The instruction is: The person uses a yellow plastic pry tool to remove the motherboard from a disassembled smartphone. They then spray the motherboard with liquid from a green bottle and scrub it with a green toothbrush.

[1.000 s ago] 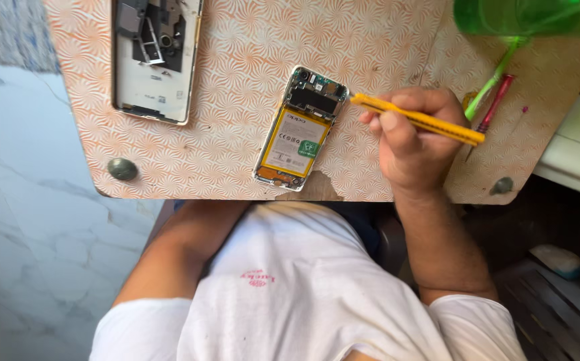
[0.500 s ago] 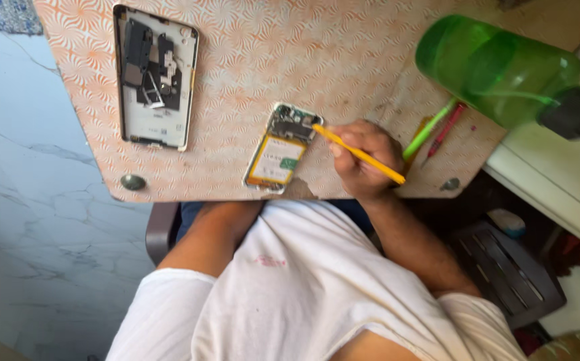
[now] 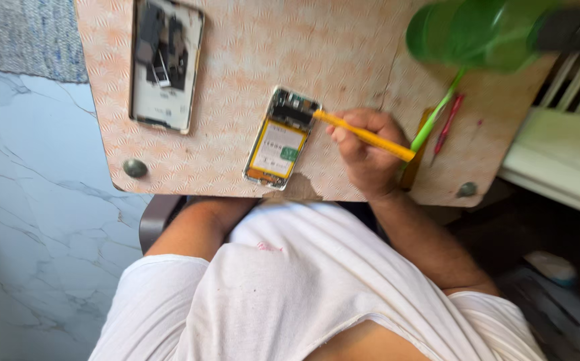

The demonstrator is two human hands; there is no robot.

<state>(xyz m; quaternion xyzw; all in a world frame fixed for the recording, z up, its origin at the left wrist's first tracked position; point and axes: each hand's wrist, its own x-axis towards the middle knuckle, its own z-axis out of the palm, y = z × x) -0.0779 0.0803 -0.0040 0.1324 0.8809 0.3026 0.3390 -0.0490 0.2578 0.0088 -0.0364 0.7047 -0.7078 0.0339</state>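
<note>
An opened phone (image 3: 280, 137) with a yellow battery lies on the patterned board table (image 3: 343, 53) near its front edge. My right hand (image 3: 367, 157) rests just right of it, gripping a yellow tool (image 3: 363, 136) like a pen. The tool's tip touches the dark circuit area at the phone's top end. My left forearm (image 3: 196, 227) runs under the table's front edge, and my left hand is hidden there.
A second opened phone shell (image 3: 165, 63) with loose dark parts lies at the table's far left. A green plastic bottle (image 3: 470, 33), a green tool (image 3: 437, 113) and a red tool (image 3: 449, 127) are at the right. Marble floor (image 3: 29, 200) is on the left.
The view has shifted and come closer. My right hand keeps the yellow tool's tip at the top end of the phone; the phone has not moved on the table.
</note>
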